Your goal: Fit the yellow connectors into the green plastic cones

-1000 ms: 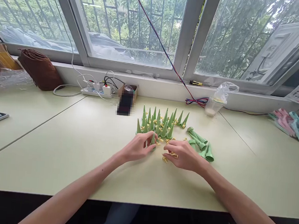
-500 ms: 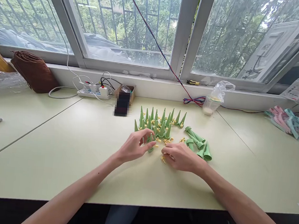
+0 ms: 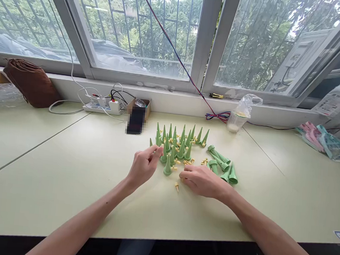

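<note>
My left hand is closed, thumb and forefinger pinched together beside the left side of a group of upright green plastic cones. Whatever is between its fingertips I cannot make out. The nearest single green cone stands on its wide base between my hands, a small yellow plastic valve at its side. My right hand rests low over the table with fingers curled together; their tips are hidden. A loose yellow valve lies just left of it. More small yellow valves lie in front of the cones.
Several green cones lie on their sides at the right. Behind stand a small box with a blurred dark object, a power strip, a plastic bag with a cup and coiled wire. A brown pouch is far left.
My left hand has let go of the nearest cone and drawn back left and up, its fingers now pinched. My right hand has hardly moved. The view has shifted slightly.
</note>
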Motion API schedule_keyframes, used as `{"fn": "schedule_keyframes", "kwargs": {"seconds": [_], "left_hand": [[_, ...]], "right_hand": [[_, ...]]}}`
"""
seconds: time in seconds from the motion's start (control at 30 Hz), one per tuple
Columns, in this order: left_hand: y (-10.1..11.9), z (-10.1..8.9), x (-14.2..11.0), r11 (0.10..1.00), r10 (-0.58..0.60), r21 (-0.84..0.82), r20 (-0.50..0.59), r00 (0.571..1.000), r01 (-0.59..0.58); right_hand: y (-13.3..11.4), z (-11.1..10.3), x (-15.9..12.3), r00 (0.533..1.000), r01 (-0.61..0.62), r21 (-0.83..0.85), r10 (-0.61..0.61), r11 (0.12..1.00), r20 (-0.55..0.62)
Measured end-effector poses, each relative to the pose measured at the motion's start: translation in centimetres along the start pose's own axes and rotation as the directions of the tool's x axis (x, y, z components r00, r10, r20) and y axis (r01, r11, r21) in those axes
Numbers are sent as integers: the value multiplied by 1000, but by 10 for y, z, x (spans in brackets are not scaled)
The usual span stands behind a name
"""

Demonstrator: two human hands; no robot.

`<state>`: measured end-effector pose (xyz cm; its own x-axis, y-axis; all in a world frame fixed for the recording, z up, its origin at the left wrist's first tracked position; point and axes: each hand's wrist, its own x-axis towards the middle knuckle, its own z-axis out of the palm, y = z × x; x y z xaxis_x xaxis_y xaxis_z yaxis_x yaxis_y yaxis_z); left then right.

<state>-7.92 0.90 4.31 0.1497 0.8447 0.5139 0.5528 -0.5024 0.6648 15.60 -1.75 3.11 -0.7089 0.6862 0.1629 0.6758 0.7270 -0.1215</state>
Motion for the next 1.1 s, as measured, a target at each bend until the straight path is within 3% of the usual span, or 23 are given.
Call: {"fn": "schedule_keyframes", "kwargs": {"seconds": [0.23,0.37,0.47,0.57,0.8,1.0,1.1], "left_hand": [[1,3,-1,1000,-2,12,60,998,1],[-2,4,-6,987,134,75,99,986,-142],[-4,3,-11,940,292,89,296,909,-331],[-4,5,-17,890,330,124,489,808,-439],[0,12,-26,800,374,139,645,666,-584],[6,22,-33,738,432,194,600,673,-647],[9,29,-36,689,405,285,612,679,-667]], "right_hand": [[3,5,3,995,15,40,-11,999,-96],[3,6,3,980,0,128,25,992,-198],[5,7,3,959,-2,209,61,978,-275],[6,8,3,942,4,285,93,959,-324],[11,9,5,880,13,378,169,926,-444],[21,4,6,769,54,404,220,913,-601],[26,2,7,738,68,415,235,907,-633]]}}
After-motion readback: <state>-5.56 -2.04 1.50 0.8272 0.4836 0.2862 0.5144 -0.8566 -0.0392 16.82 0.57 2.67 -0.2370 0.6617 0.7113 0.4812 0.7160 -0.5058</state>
